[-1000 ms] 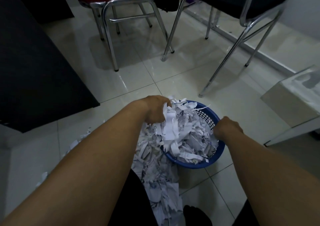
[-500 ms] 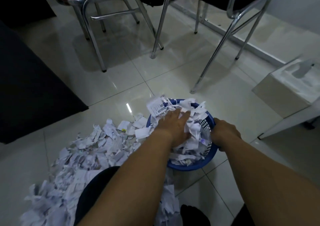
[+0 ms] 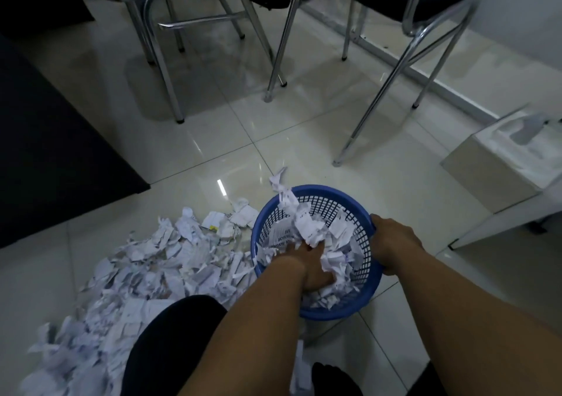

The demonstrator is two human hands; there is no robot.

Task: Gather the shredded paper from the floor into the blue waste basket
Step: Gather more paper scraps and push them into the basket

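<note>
The blue waste basket (image 3: 322, 199) stands on the white tile floor, partly filled with shredded paper (image 3: 310, 228). My left hand (image 3: 310, 266) is sunk into the paper inside the basket, fingers half buried, so its grip is hidden. My right hand (image 3: 395, 243) clasps the basket's right rim. A wide heap of shredded paper (image 3: 146, 268) lies on the floor to the left of the basket, reaching down past my dark-clad knee (image 3: 170, 344).
Two chrome-legged chairs, one red (image 3: 164, 70) and one black (image 3: 380, 91), stand behind the basket. A dark mat or cabinet (image 3: 48, 152) fills the left side. A pale box-like unit (image 3: 501, 164) sits at the right.
My left hand carried a handful of paper over the rim and has pushed deeper into the basket, pressing the paper down. My right hand stayed on the rim.
</note>
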